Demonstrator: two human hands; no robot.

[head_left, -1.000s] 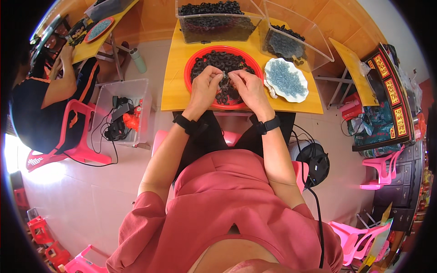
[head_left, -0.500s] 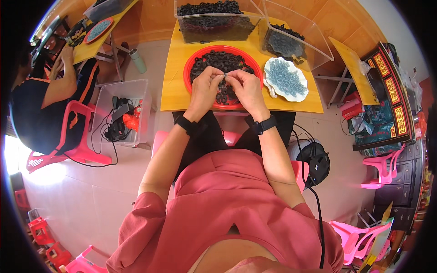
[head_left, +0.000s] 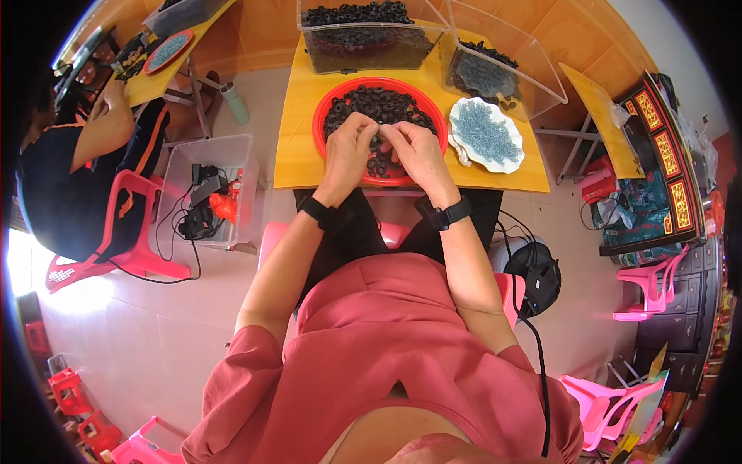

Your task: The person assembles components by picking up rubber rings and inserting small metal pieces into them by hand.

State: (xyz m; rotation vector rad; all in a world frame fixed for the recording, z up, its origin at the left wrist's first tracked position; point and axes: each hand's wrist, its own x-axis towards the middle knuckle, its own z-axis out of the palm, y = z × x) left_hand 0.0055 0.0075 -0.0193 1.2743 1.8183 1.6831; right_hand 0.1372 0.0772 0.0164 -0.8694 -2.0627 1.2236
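Over a round red tray (head_left: 319, 127) heaped with small black ring-like parts (head_left: 379, 102), my two hands meet fingertip to fingertip. My left hand (head_left: 350, 151) is closed in a pinch, thumb against fingers. Opposite it, my right hand (head_left: 419, 155) pinches at the same spot. Whatever tiny piece sits between the fingertips is mostly hidden and too small to name. Right of the tray, a white scalloped plate (head_left: 510, 161) carries a pile of small blue-grey pieces (head_left: 483, 131). Both hands are apart from that plate.
Two clear bins, one at the back (head_left: 371, 58) and one at the back right (head_left: 502, 73), hold more black parts on the yellow table (head_left: 297, 166). At left, a person (head_left: 77, 170) sits at another table. A clear box (head_left: 205, 155) with cables stands on the floor.
My fingertips have shifted slightly, and a shiny bit that showed between them is now less visible. The person at left has leaned a little.
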